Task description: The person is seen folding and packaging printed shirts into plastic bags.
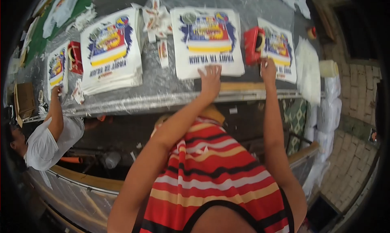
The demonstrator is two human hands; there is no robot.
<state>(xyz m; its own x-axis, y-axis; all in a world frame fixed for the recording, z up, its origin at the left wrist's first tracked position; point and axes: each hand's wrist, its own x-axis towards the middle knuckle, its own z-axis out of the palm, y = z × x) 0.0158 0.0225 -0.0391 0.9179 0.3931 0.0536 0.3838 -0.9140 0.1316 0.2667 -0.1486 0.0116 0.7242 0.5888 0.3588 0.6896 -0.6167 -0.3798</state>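
My left hand [210, 83] rests with spread fingers on the bottom edge of a stack of printed white sheets or bags [208, 44]. To its right, my right hand [268, 71] has its fingers bent together at the lower left edge of a smaller printed stack [278, 50]. Whether it pinches anything is too blurred to tell. Just above that hand a red tape dispenser [251, 47] with a roll of tape stands between the two stacks. White strips with red print [163, 53] lie left of the stack under my left hand.
A co-worker in a white shirt [45, 144] reaches to a printed stack [57, 68] at the far left, beside another red tape dispenser [76, 57]. A thick printed stack [109, 50] lies between us. White sheets [307, 71] hang over the table's right end, near plastic-wrapped rolls [330, 111].
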